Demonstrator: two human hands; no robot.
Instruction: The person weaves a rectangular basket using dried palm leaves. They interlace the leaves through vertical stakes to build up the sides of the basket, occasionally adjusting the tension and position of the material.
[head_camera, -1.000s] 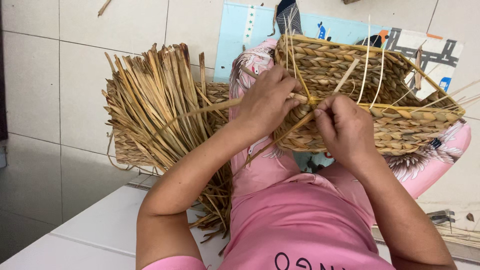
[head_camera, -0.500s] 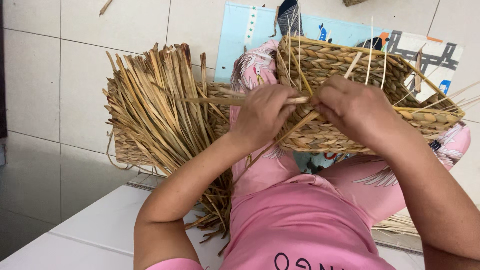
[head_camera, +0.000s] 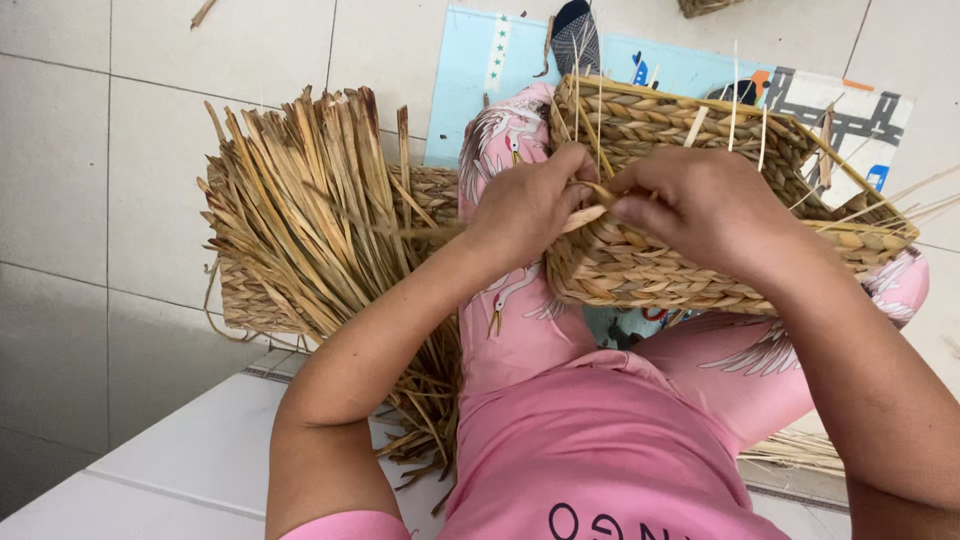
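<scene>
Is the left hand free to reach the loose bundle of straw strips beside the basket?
Probably not at once: the left hand is pinching a strip at the woven basket. The straw bundle lies unobstructed beside that arm.

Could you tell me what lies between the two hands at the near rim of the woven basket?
In the head view, a flat straw strand spans the short gap between the left hand and right hand, against the woven basket rim.

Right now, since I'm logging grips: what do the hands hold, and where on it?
Both the left hand and the right hand pinch a flat straw strand at the near rim of the woven basket on the lap.
</scene>
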